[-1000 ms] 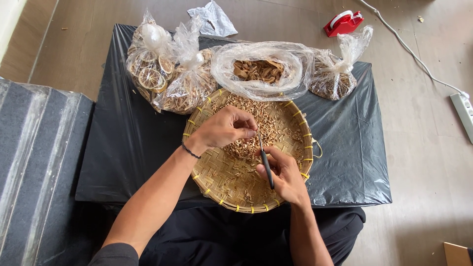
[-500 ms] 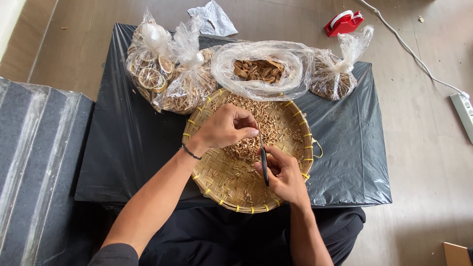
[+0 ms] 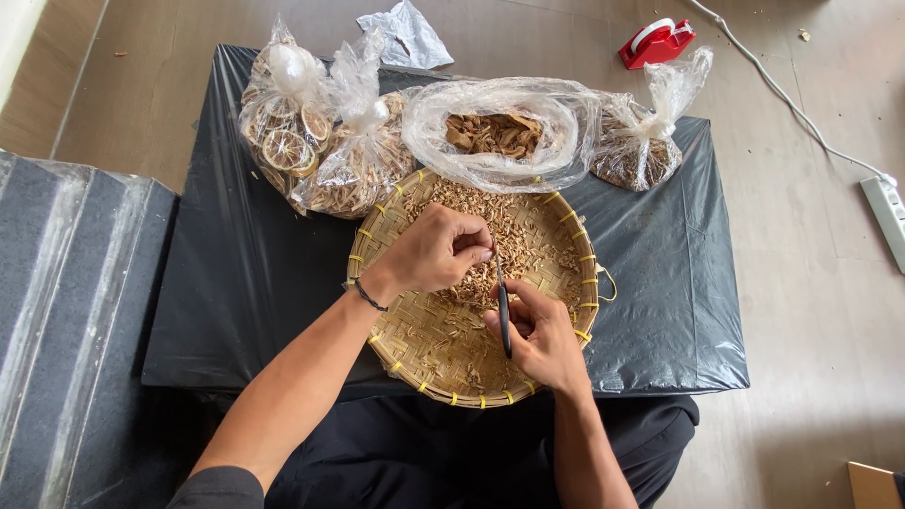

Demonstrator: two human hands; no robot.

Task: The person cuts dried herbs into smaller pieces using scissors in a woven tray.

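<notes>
A round woven bamboo tray [image 3: 377, 247] with yellow ties lies on a black plastic sheet [image 3: 236, 273] and holds a heap of small tan dried chips [image 3: 514, 236]. My left hand [image 3: 436, 253] hovers over the heap with fingers pinched together on a small piece. My right hand [image 3: 537, 330] grips black scissors [image 3: 503, 306], blades pointing up toward the left fingertips. A dark band circles my left wrist.
Behind the tray stand tied clear bags of dried slices [image 3: 283, 123], another tied bag [image 3: 363, 151], an open bag of brown pieces [image 3: 495, 132] and a small tied bag [image 3: 641, 151]. A red tape dispenser [image 3: 657, 42], a white cable and power strip [image 3: 886, 203] lie on the floor.
My right hand has shifted the scissors slightly left and more upright, closer to the left fingertips. My left hand has stayed over the heap.
</notes>
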